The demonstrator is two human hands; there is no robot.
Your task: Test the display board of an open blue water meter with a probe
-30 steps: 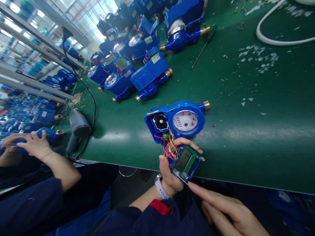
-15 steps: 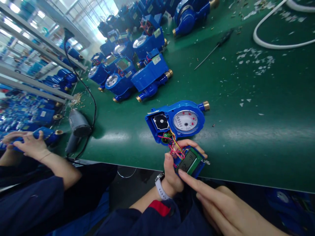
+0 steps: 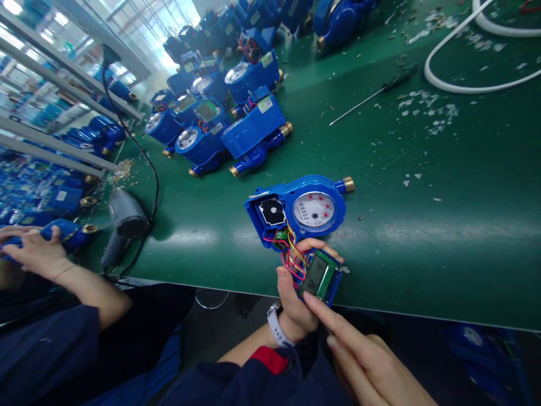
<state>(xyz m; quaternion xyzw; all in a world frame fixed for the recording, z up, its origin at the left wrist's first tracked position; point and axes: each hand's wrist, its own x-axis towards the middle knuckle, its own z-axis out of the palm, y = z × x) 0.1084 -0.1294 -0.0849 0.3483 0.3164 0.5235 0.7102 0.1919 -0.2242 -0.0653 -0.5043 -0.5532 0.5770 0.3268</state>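
Note:
An open blue water meter (image 3: 310, 208) with a round white dial lies on the green table (image 3: 422, 225) near its front edge. Coloured wires (image 3: 291, 256) run from it to a small green circuit board with an LCD screen (image 3: 318, 276). My left hand (image 3: 296, 304) is closed round that board, thumb at its left side, and a white watch shows on the wrist. My right hand (image 3: 363, 361) reaches up from below with the index finger stretched out, its tip touching the board's lower edge; the other fingers are curled.
Several more blue meters (image 3: 236, 113) stand at the back left. A grey heat gun (image 3: 122, 220) with a black cable lies at the left. A thin screwdriver (image 3: 372, 96), a white hose (image 3: 465, 84) and paper scraps lie farther back. Another person's hands (image 3: 29, 251) hold a meter at far left.
My right index finger has moved up and left from below the board until its tip touches it. My left hand keeps its hold on the board. The view has shifted slightly.

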